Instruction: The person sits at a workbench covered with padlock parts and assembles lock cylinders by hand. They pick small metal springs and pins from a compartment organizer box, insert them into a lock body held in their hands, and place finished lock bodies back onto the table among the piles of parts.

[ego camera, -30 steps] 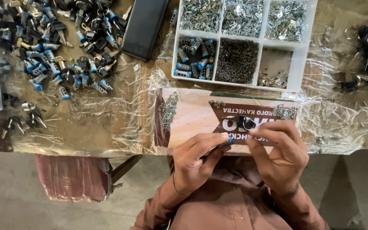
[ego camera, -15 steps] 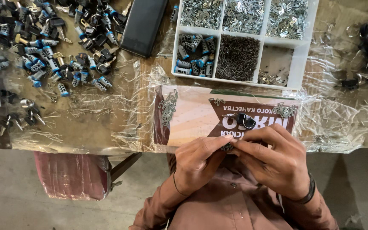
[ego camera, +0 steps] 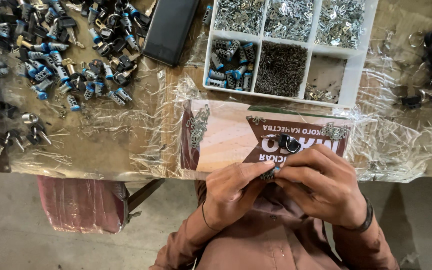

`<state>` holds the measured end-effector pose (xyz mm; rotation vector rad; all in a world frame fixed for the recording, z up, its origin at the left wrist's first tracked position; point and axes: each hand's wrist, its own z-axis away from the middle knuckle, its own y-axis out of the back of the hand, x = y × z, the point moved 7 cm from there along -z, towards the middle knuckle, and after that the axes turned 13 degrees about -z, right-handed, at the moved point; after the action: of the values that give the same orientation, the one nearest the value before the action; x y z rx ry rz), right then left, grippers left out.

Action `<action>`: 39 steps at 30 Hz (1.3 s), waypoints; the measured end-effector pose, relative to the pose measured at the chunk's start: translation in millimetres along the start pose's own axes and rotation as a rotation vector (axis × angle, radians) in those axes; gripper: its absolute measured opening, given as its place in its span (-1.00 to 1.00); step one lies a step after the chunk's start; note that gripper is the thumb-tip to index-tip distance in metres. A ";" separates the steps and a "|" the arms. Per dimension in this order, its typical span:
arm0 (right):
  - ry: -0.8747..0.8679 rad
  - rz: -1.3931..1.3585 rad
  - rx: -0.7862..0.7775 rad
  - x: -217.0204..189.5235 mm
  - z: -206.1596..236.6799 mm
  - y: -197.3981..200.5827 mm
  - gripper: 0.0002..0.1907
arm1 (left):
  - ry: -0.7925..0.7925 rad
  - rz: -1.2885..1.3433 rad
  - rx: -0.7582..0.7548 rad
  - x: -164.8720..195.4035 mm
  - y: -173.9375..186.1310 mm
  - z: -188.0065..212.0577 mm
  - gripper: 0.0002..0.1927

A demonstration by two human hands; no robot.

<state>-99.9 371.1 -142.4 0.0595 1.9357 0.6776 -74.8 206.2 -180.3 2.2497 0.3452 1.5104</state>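
- Head view: left hand (ego camera: 231, 192) and right hand (ego camera: 321, 187) pinch one small lock cylinder (ego camera: 268, 174) (mostly hidden) between closed fingertips.
- Both meet at the tabletop's (ego camera: 106, 145) near edge, over a printed card (ego camera: 226, 137).

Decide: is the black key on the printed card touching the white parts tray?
Apart. The head view shows bare card between the black key and the white parts tray.
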 end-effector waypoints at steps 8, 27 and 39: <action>-0.102 -0.016 -0.119 4.6 -1.7 2.2 -0.69 | -0.144 -0.078 -0.018 9.3 -1.2 -3.8 -0.54; 0.017 0.084 -0.025 3.2 3.0 5.0 -0.80 | -0.188 -0.132 -0.061 18.9 -3.4 -8.7 -0.46; 0.144 0.064 0.045 15.7 12.3 2.3 -0.71 | -0.156 -0.159 -0.050 14.9 -4.7 -8.8 -0.50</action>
<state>-97.3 383.6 -157.9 0.1038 2.0946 0.6968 -77.1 218.3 -167.4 2.2270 0.4232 1.2419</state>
